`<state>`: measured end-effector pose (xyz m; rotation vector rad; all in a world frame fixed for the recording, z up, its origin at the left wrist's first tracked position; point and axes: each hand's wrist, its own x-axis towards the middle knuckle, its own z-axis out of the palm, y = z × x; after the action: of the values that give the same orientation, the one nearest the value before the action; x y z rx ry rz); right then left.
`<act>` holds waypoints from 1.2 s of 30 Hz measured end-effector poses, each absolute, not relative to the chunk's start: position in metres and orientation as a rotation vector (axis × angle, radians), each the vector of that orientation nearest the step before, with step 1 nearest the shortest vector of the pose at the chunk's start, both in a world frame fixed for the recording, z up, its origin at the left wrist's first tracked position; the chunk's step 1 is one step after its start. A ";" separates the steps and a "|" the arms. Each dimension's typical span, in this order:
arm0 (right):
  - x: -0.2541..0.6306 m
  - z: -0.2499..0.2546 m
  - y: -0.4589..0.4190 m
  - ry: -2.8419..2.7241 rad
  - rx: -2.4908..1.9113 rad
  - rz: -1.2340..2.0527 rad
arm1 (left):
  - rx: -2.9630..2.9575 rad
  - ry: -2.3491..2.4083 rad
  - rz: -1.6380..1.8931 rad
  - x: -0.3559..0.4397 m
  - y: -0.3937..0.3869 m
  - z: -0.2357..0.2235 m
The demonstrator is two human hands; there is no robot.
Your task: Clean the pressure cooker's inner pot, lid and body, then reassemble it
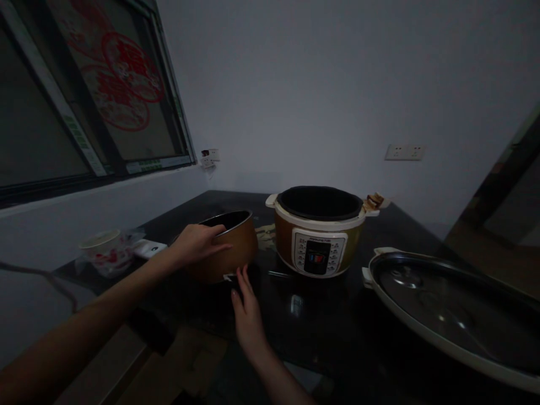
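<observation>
A golden-brown cooker pot [236,247] with a dark inside stands on the black counter, slightly tilted. My left hand [196,243] is closed over its near rim, with the thumb and fingers on either side of the wall. Low at the pot's front is my right hand [248,312], its fingers stretched out toward the base. I cannot tell whether these fingertips touch the pot. By them is a small white scrap or mark [229,277], too small to make out. Just to the right stands an electric cooker [288,244] without its lid, dark inside, with a button panel in front.
A large oval lid [439,315] lies at the right, its shiny dark face upward. On the left are a plastic-wrapped tub [103,253] and a white power strip [148,248]. A brown-and-cream item [374,201] sits behind the cooker. Wall sockets [405,152] are on the back wall.
</observation>
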<state>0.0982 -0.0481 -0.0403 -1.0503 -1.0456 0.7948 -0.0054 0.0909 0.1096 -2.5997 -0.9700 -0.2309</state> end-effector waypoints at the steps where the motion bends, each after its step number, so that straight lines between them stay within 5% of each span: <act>1: 0.098 -0.042 -0.047 -1.040 -1.053 0.801 | -2.596 -0.965 -0.215 -0.005 0.092 0.107; 36: 0.127 -0.067 -0.051 -0.500 -0.903 1.081 | -2.522 -0.851 0.085 0.014 0.079 0.066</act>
<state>0.1269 -0.0507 -0.0668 -0.9032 -0.5002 1.0808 0.0136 0.0793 0.0662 -2.5219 -0.8513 0.0854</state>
